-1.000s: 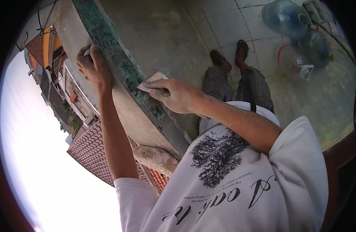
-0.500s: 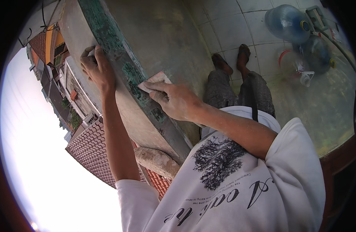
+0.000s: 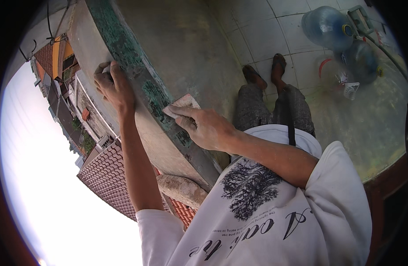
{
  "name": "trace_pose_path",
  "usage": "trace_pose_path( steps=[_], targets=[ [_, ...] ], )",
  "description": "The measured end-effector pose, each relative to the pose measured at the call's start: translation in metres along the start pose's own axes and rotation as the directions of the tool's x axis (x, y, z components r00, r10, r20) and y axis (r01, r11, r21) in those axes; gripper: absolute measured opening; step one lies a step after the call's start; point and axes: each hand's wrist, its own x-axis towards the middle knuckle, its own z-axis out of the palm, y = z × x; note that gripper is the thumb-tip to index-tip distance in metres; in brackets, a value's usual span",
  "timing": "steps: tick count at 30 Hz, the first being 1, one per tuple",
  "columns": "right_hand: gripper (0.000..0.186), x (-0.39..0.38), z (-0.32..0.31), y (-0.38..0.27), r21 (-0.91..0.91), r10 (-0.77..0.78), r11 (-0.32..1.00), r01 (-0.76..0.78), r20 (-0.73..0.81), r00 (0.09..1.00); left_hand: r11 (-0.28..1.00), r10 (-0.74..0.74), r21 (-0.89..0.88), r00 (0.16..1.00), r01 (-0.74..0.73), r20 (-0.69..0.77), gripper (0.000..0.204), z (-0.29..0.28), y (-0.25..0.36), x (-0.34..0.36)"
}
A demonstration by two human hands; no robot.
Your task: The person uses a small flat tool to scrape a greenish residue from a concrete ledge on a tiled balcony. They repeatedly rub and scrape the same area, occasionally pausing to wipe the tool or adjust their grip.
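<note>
My right hand (image 3: 208, 127) pinches a thin, flat, pinkish-white piece of sandpaper (image 3: 189, 102), its index finger stretched along it. The sandpaper lies on the top of a low wall (image 3: 144, 75), where flaking green paint (image 3: 154, 95) shows between bare grey patches. Farther along the wall, my left hand (image 3: 115, 88) rests at the outer edge with its fingers curled in. Something greyish shows between those fingers, too small to name. Grey dust coats both hands.
Outside the wall, at left, are tiled roofs (image 3: 104, 179) and houses below. A rounded, rough stone-like piece (image 3: 181, 188) sits by the wall's near end. On the tiled floor (image 3: 257, 37) at right stand large blue water bottles (image 3: 326, 27) and a hose (image 3: 388, 52).
The whole view has shifted slightly, so the wall and both hands appear lower. My right hand with the sandpaper has slid a little nearer along the wall top. The left hand keeps its place.
</note>
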Motion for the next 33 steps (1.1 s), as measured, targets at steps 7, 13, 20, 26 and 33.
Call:
trace_pose_path(
  steps=[7, 13, 20, 26, 33],
  targets=[
    [0.043, -0.006, 0.013, 0.020, -0.069, -0.126, 0.990, 0.121, -0.078, 0.989, 1.000, 0.017, 0.009, 1.000, -0.017, 0.008, 0.059, 0.001, -0.002, 0.001],
    [0.042, -0.026, 0.033, 0.024, -0.246, -0.275, 0.944, 0.222, -0.209, 0.938, 0.999, 0.012, 0.041, 1.000, -0.013, 0.021, 0.060, 0.000, -0.003, 0.003],
    [0.044, 0.024, -0.013, 0.005, 0.109, 0.062, 0.992, -0.064, 0.029, 0.998, 0.999, -0.019, 0.047, 1.000, 0.018, 0.020, 0.057, -0.002, 0.015, 0.000],
    [0.046, 0.030, -0.012, -0.004, 0.054, 0.137, 0.989, -0.139, 0.042, 0.990, 0.998, -0.017, 0.058, 1.000, 0.016, 0.009, 0.055, -0.001, 0.017, -0.004],
    [0.047, 0.016, -0.016, 0.011, 0.109, 0.204, 0.971, -0.211, 0.072, 0.976, 0.999, -0.028, -0.042, 0.999, 0.029, 0.027, 0.051, -0.004, -0.002, 0.001]
  ],
)
